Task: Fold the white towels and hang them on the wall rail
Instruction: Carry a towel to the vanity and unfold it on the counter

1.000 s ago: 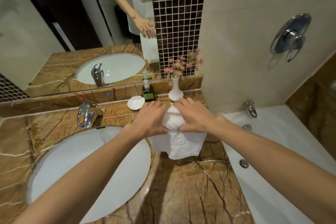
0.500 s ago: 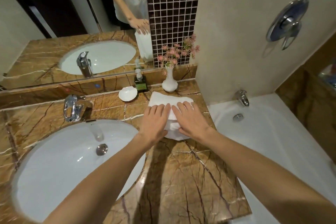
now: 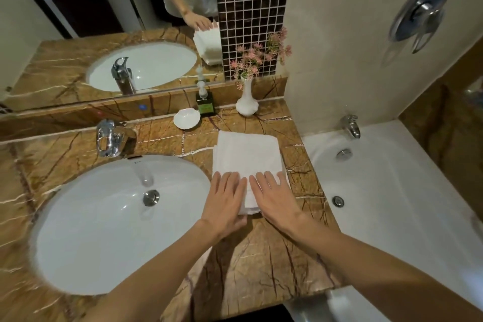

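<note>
- White towel [image 3: 247,157] lies folded into a neat layered rectangle on the marble countertop [image 3: 261,256], between the sink [image 3: 104,230] and the bathtub [image 3: 392,191]. Its far edge is near the soap dish [image 3: 187,118] but apart from it.
- Left hand [image 3: 224,201] is palm down on the towel's near left end, fingers straight and slightly apart – pressing, not clamped on anything.
- Right hand [image 3: 274,198] is the same on the near right end: fingers straight, lightly fanned, flat on the cloth. The two hands sit side by side, index fingers almost touching.
- Change from a second ago: the towel was then a bunched lump with a loose flap hanging toward the person and both hands cupped on top. Now it is flat and squared.
- Change from half a second ago: the hands were flat on the towel then as well, but further up it. They have slid back to the near end, so much more bare cloth shows beyond the fingertips.
- A sliver of the towel's near edge shows between the two wrists.
- Behind the towel, unmoved: soap bottle [image 3: 204,102] and white vase [image 3: 247,102] with pink flowers [image 3: 258,57] against the backsplash.
- Faucet [image 3: 109,138] stands behind the sink, and the mirror [image 3: 78,34] reflects one hand on the towel.
</note>
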### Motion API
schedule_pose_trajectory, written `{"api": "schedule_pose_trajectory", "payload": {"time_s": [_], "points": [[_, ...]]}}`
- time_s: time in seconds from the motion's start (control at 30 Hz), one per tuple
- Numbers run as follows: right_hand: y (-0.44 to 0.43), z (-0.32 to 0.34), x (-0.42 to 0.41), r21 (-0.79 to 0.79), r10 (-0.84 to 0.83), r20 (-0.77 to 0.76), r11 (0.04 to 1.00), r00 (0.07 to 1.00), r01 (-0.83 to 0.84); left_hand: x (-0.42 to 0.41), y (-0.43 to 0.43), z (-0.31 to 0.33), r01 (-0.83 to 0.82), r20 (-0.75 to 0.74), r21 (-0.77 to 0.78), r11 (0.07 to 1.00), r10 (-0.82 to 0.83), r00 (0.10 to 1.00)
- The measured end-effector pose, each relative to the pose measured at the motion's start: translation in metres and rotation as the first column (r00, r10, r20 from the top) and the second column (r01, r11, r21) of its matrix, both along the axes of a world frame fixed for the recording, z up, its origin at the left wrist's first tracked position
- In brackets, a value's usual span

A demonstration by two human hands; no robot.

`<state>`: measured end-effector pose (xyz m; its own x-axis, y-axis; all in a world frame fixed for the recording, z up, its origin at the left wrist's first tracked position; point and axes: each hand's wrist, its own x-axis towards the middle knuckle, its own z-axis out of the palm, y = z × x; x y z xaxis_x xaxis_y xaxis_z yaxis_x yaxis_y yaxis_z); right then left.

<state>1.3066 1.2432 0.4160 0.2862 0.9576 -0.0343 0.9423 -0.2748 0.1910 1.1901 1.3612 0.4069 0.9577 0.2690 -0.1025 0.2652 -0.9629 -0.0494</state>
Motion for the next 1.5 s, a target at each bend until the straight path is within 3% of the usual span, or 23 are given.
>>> {"api": "schedule_pose_trajectory", "payload": {"time_s": [0.3,0.53,0.77,1.03,1.1,1.17,1.27,1.4,1.5], "points": [[-0.007,0.019,0.002,0.079,0.085,-0.096,0.994,0.992,-0.078,0.022,0.018,0.02,-0.023,0.174,-0.164,0.986,0.052,0.983],[0.02,0.037,0.033,0.124,0.0,-0.129,0.992,0.992,0.016,0.045,0.038,0.007,-0.109,-0.009,-0.118,0.987,0.109,0.994],[0.029,0.023,0.048,0.01,-0.012,-0.207,1.0,0.978,0.014,0.038,0.036,-0.012,-0.11,0.009,-0.136,0.985,0.113,0.994],[0.045,0.03,0.065,0.049,-0.013,-0.28,0.998,0.96,0.028,0.036,0.036,-0.008,-0.071,0.08,-0.218,0.973,0.09,0.993],[0.059,0.034,0.077,-0.014,-0.024,-0.321,1.0,0.947,0.021,0.033,0.037,-0.003,-0.075,0.223,-0.35,0.934,0.161,0.962],[0.077,0.032,0.09,-0.104,-0.073,-0.387,0.994,0.919,0.035,0.033,0.041,0.002,-0.16,0.342,-0.474,0.866,0.348,0.873],[0.105,0.031,0.107,-0.168,-0.195,-0.526,0.978,0.828,0.124,0.041,0.056,0.01,-0.371,0.155,-0.672,0.641,0.611,0.776],[0.123,0.03,0.115,-0.298,-0.337,-0.609,0.936,0.718,0.186,0.045,0.076,0.016,-0.281,0.085,-0.779,0.561,0.539,0.838],[0.125,0.029,0.114,-0.299,-0.356,-0.623,0.931,0.697,0.209,0.045,0.078,0.023,-0.253,0.092,-0.793,0.555,0.518,0.85]]}}
